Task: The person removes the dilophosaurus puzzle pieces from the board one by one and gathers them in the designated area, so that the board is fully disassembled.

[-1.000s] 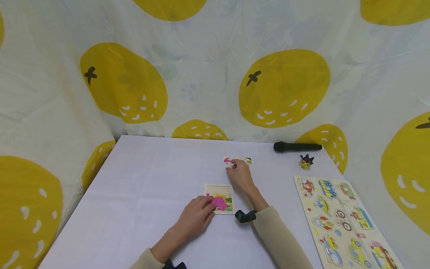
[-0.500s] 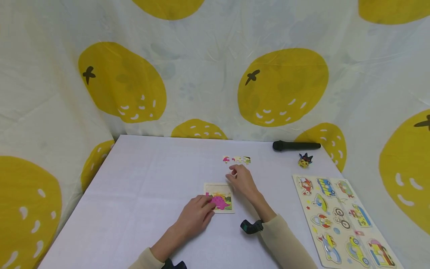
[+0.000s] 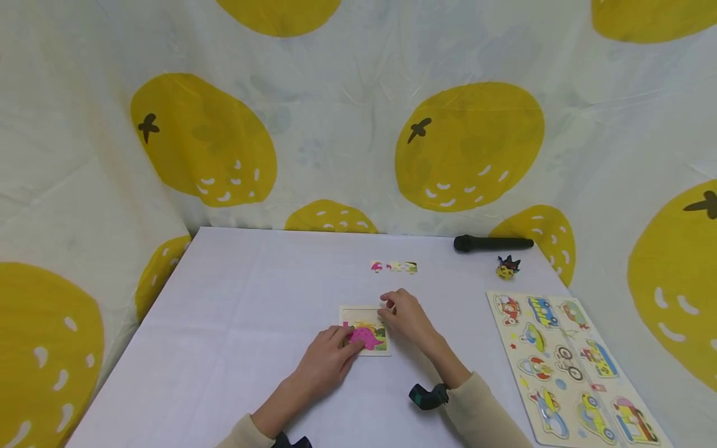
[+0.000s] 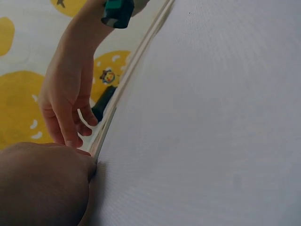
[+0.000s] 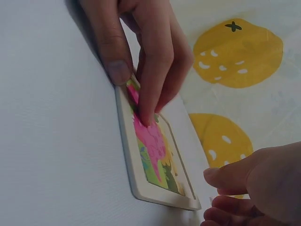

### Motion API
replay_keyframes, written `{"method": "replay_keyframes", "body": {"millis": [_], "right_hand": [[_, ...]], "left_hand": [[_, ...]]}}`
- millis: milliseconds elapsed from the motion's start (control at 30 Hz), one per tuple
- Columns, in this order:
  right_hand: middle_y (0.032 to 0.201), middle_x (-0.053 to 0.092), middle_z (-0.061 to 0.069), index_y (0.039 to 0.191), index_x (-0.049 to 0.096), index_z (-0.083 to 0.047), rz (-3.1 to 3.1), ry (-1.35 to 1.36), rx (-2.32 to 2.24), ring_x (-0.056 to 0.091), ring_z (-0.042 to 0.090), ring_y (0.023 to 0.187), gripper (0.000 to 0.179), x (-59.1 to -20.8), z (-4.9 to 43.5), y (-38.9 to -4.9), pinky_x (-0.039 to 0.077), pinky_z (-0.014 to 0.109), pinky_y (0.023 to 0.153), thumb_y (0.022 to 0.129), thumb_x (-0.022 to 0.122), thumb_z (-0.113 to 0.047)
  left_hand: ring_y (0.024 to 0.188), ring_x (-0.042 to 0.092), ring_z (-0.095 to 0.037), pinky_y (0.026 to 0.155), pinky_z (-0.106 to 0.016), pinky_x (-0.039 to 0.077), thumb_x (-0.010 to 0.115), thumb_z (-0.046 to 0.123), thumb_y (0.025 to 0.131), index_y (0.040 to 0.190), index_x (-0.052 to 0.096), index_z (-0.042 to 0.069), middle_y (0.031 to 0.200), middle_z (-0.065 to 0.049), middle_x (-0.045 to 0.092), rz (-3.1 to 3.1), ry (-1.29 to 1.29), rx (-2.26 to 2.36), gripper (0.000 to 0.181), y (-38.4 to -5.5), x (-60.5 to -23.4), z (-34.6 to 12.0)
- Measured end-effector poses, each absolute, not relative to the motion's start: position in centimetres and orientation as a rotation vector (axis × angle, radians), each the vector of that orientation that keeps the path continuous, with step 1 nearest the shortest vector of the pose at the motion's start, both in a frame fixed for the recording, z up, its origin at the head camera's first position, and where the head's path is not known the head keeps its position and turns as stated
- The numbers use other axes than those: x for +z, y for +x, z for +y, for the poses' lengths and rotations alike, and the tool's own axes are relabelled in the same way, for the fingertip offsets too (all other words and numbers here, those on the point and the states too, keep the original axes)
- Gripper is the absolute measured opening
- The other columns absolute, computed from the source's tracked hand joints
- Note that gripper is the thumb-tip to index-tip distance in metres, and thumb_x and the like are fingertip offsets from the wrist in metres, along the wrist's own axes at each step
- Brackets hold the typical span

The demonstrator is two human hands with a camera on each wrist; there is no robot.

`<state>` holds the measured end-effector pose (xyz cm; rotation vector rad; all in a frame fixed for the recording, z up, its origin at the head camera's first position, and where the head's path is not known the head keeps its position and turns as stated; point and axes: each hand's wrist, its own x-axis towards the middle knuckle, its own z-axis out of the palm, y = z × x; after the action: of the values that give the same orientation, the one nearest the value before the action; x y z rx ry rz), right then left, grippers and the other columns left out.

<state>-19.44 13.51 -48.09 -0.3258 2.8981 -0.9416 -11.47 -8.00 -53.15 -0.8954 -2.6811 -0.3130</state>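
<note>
A small square wooden puzzle tray [image 3: 365, 353] lies on the white table, with a pink dinosaur picture [image 3: 366, 338] in its lower part and bare wood along its top. My left hand [image 3: 327, 359] rests on the tray's left side. In the right wrist view, one finger of the left hand [image 5: 155, 52] presses the pink picture, and its thumb lies at the tray's rim. Beside the tray's upper right corner, my right hand [image 3: 407, 316] hovers with loosely bent fingers. I see nothing between the thumb and fingers of the right hand [image 5: 244, 188].
Several small puzzle pieces [image 3: 395, 266] lie in a row beyond the tray. On the right is a large wooden vehicle puzzle board [image 3: 560, 367]. A black microphone [image 3: 493, 244] and a small spiky-haired figure [image 3: 507, 267] lie at the back right, before a fruit-print curtain [image 3: 336, 137].
My right hand has drawn back from the row of pieces toward the tray's upper right corner, uncovering the row. The left hand stays on the tray, its thumb shifted slightly over the picture.
</note>
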Motion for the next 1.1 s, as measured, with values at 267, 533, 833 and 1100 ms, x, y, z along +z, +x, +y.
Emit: {"method": "replay_keyframes", "body": {"millis": [267,533,833,1100], "right_hand": [[0.095,0.06,0.004,0.114,0.072,-0.004,2.877,-0.407,-0.886,0.053,0.014,0.081,0.027,-48.4,13.6,-18.3,0.047,0.026,0.07,0.089,0.075,-0.016],[0.093,0.059,0.003,0.106,0.077,-0.005,2.879,-0.471,-0.802,0.051,0.014,0.08,0.02,-48.6,14.0,-17.4,0.045,0.026,0.07,0.088,0.076,-0.015],[0.089,0.058,0.002,0.101,0.076,-0.006,2.845,-0.504,-0.83,0.052,0.012,0.08,0.017,-48.5,14.2,-17.1,0.046,0.026,0.071,0.086,0.078,-0.014],[0.089,0.058,0.002,0.099,0.07,-0.006,2.825,-0.485,-0.871,0.052,0.013,0.081,0.015,-48.8,14.1,-17.4,0.048,0.028,0.074,0.086,0.077,-0.011]], "left_hand": [[0.121,0.056,-0.021,0.098,-0.041,0.051,0.06,0.034,0.099,0.126,0.069,0.027,0.134,-0.001,0.064,-2.665,-0.892,-0.258,0.029,-11.5,-53.0,-8.0],[0.117,0.058,-0.022,0.096,-0.041,0.052,0.064,0.03,0.097,0.122,0.071,0.023,0.13,-0.002,0.067,-2.619,-0.9,-0.285,0.027,-11.5,-53.0,-7.7],[0.114,0.059,-0.028,0.096,-0.045,0.052,0.065,0.018,0.092,0.126,0.068,0.029,0.129,-0.007,0.064,-2.594,-0.924,-0.222,0.036,-11.0,-53.1,-7.3],[0.114,0.057,-0.035,0.096,-0.05,0.051,0.063,0.014,0.091,0.126,0.066,0.03,0.127,-0.013,0.061,-2.567,-0.913,-0.177,0.039,-10.6,-53.1,-6.7]]}}
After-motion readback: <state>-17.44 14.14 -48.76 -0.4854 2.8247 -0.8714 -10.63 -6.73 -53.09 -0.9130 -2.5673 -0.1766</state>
